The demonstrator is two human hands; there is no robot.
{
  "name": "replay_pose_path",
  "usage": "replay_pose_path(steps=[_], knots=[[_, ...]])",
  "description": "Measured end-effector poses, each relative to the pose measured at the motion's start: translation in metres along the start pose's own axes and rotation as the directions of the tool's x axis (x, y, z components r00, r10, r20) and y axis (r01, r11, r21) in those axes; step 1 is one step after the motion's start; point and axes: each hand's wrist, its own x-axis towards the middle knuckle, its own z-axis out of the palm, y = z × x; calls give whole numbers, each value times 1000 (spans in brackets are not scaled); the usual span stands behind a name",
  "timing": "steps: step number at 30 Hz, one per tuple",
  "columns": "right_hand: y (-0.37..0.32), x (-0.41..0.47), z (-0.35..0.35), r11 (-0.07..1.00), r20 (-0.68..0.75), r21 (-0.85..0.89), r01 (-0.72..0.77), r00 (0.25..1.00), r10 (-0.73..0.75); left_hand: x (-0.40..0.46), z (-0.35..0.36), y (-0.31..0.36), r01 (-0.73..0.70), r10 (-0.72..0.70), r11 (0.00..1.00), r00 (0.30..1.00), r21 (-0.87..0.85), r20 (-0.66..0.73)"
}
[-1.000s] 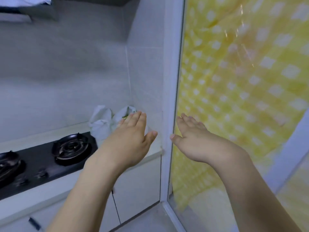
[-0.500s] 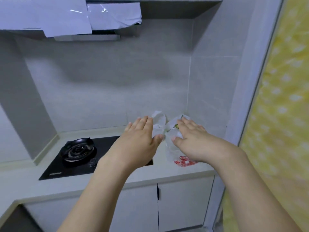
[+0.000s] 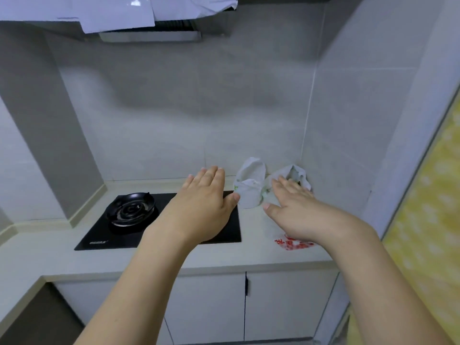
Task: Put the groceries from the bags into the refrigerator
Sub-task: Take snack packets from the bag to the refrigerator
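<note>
Both hands reach out palm-down over the counter (image 3: pixel 249 257) with fingers straight and holding nothing. The left hand (image 3: pixel 204 202) hovers above the right part of the black gas hob (image 3: pixel 129 220), its thumb tip just beside the white plastic bags (image 3: pixel 250 188). The right hand (image 3: pixel 296 212) is in front of the bags, fingertips at their bunched tops; whether it touches them cannot be told. The bags sit in the counter's back right corner, against the grey tiled wall (image 3: pixel 199 108)

Two bare forearms are seen; no sleeve is worn on either. The left hand (image 3: pixel 204 202) and right hand (image 3: pixel 296 210) are ungloved, with short nails.
</note>
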Motion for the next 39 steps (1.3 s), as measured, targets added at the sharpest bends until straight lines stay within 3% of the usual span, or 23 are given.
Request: replay_pose_path(steps=[6,16,23,39], knots=[[62,15,-12,996,19,-4,-93,995,93,52,30,43,-81,82,996,996,-31,44],[147,71,-26,990,64,11,-138,988,137,135,57,93,-102,108,993,990,-66,91],[163,141,-18,993,159,53,-106,983,96,195,80,74,-31,36,999,984,-31,172],[200,327,-22,975,161,82,-209,968,194,385,124,27,-139,158,986,948,-88,276]])
